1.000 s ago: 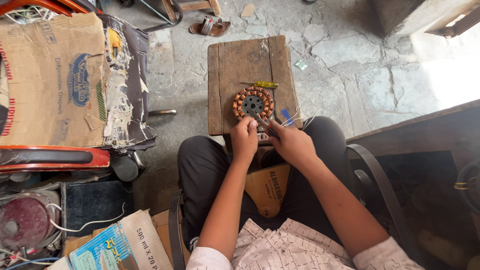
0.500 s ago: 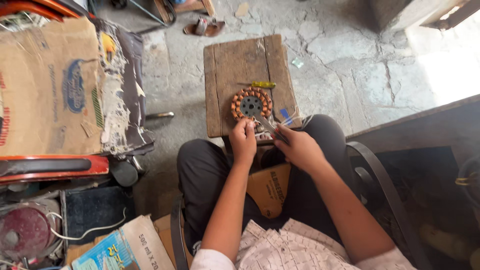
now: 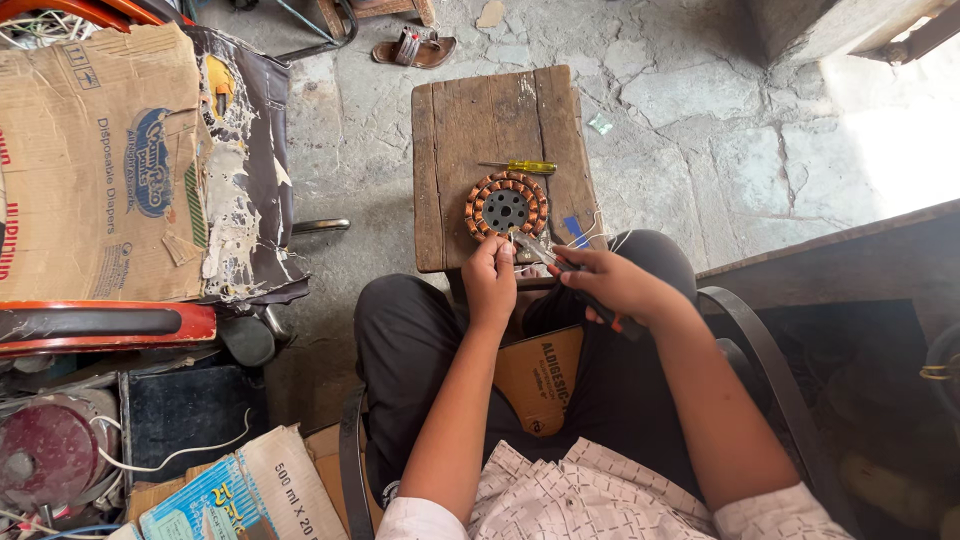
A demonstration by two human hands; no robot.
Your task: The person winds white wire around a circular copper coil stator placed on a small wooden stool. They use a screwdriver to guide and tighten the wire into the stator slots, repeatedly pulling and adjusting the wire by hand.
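A round motor stator (image 3: 506,206) with copper windings lies on a small wooden stool (image 3: 480,120) in front of my knees. My left hand (image 3: 489,277) pinches thin wire at the stator's near edge. My right hand (image 3: 612,283) grips pliers (image 3: 548,252) with dark red-tipped handles, their jaws at the same spot by my left fingers. A screwdriver (image 3: 520,167) with a yellow handle rests on the stool just beyond the stator. Pale wire ends (image 3: 592,236) trail over my right knee.
A torn cardboard box (image 3: 95,165) stands at the left above a red frame (image 3: 100,325). A sandal (image 3: 414,48) lies on the cracked stone floor beyond the stool. Boxes (image 3: 235,490) and a round motor part (image 3: 45,455) sit at lower left. A dark bench (image 3: 830,270) is at right.
The view has shifted slightly. My right hand has drawn back a little toward my knee with the pliers; my left hand stays at the stator's near edge.
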